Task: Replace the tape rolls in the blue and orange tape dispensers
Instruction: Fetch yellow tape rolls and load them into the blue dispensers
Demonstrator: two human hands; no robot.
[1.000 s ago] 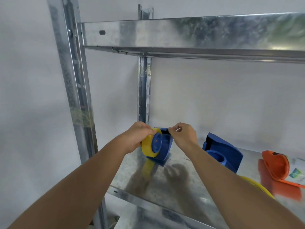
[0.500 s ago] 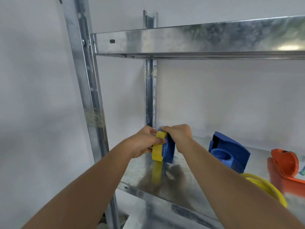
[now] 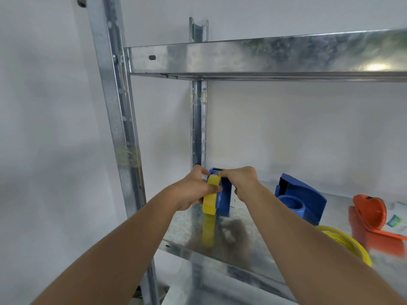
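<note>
**Roll turned edge-on in the blue dispenser**

We see the yellow tape roll [image 3: 211, 198] now edge-on to us, where a second ago it showed its face. The left hand [image 3: 193, 190] grips roll and blue dispenser [image 3: 224, 200]; the right hand [image 3: 241, 182] has closed in, pinching at the dispenser's top. At three o'clock sits the second blue dispenser [image 3: 301, 200].

Two bare forearms run up from the bottom edge to the left hand [image 3: 193, 190] and right hand [image 3: 241, 181]. No sleeve, watch, ring or glove shows on either (wrists uncovered too). Short nails, as far as visible.
</note>
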